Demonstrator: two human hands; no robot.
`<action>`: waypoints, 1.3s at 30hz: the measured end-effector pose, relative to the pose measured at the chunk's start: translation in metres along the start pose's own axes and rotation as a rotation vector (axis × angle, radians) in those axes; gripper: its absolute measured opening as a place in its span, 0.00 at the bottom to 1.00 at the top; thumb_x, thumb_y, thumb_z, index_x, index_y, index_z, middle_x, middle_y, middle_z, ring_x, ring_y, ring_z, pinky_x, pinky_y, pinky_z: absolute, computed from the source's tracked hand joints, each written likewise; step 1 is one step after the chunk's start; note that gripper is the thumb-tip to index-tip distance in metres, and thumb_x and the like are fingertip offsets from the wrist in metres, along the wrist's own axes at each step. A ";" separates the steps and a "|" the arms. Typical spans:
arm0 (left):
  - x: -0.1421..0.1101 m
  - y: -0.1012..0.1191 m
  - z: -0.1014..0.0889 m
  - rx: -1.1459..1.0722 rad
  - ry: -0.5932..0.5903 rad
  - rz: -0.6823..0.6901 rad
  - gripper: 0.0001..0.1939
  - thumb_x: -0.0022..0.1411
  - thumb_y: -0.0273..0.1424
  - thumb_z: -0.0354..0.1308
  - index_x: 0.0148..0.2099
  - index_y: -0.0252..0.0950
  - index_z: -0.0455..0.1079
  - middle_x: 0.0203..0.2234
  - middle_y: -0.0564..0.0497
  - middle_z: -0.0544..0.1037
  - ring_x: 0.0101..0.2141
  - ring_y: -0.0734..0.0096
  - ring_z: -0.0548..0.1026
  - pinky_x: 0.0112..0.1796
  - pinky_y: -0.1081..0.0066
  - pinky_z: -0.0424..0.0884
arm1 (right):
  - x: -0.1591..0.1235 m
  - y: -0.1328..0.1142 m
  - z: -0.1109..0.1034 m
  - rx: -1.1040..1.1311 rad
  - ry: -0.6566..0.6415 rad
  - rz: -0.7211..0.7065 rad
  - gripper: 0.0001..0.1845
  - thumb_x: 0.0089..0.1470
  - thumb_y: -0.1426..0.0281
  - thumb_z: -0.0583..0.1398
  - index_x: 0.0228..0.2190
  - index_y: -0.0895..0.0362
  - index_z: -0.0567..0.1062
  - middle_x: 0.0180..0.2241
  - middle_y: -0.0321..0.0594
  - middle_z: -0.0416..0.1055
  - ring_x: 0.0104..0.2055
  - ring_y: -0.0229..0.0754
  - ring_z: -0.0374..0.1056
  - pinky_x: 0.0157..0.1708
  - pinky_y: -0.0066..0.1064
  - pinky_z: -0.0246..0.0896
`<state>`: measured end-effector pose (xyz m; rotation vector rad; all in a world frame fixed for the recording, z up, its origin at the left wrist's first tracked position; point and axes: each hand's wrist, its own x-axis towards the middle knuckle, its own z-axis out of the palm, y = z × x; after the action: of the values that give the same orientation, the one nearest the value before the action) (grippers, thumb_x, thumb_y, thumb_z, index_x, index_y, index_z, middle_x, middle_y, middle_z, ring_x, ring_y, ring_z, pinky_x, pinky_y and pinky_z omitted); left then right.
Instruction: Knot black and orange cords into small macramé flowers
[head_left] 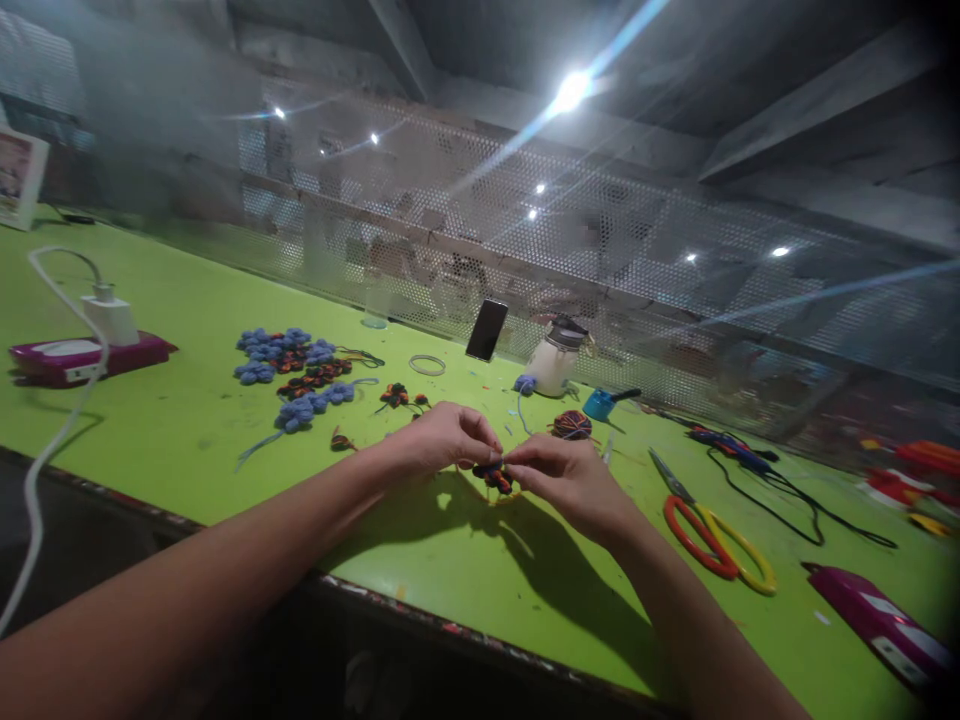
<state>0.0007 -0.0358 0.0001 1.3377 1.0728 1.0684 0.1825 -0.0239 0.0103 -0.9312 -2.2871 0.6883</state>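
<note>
Over the green table (195, 400), both my hands meet on a small dark and orange yarn flower (495, 476). My left hand (446, 438) pinches it from the left with fingers closed. My right hand (566, 480) pinches it from the right, fingers closed too. A heap of blue and dark-orange yarn flowers (296, 372) lies to the left, beyond my left forearm. A ball of dark multicoloured yarn (572, 425) sits just behind my right hand.
Scissors with red and yellow handles (705, 530) lie right of my right hand. A phone (487, 329) leans on the perforated screen beside a white jar (553, 362). A magenta power strip (82, 357) with a white charger stands at left; a black cord (787, 495) and another magenta strip (877, 615) lie at right.
</note>
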 end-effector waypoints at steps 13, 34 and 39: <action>0.003 -0.002 -0.002 0.032 -0.042 0.067 0.08 0.40 0.24 0.63 0.29 0.31 0.73 0.19 0.53 0.76 0.23 0.75 0.70 0.28 0.73 0.63 | 0.002 0.005 0.020 0.361 0.127 0.240 0.07 0.39 0.69 0.63 0.21 0.62 0.76 0.18 0.39 0.70 0.20 0.33 0.60 0.23 0.27 0.55; 0.007 -0.008 -0.008 0.311 -0.093 0.103 0.07 0.43 0.28 0.62 0.29 0.32 0.75 0.23 0.48 0.79 0.26 0.71 0.73 0.28 0.74 0.65 | -0.001 0.001 0.020 -0.102 0.206 0.066 0.06 0.43 0.74 0.59 0.21 0.61 0.76 0.19 0.40 0.71 0.21 0.36 0.62 0.22 0.27 0.54; 0.005 -0.005 -0.007 0.266 -0.073 0.114 0.07 0.44 0.29 0.62 0.29 0.31 0.75 0.23 0.48 0.79 0.26 0.70 0.73 0.30 0.72 0.66 | 0.000 0.003 0.019 0.145 0.161 0.185 0.08 0.42 0.70 0.60 0.20 0.62 0.75 0.19 0.39 0.71 0.21 0.35 0.61 0.22 0.27 0.54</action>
<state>-0.0055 -0.0298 -0.0043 1.6540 1.1237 0.9760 0.1715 -0.0260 -0.0049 -1.0958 -2.0001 0.8152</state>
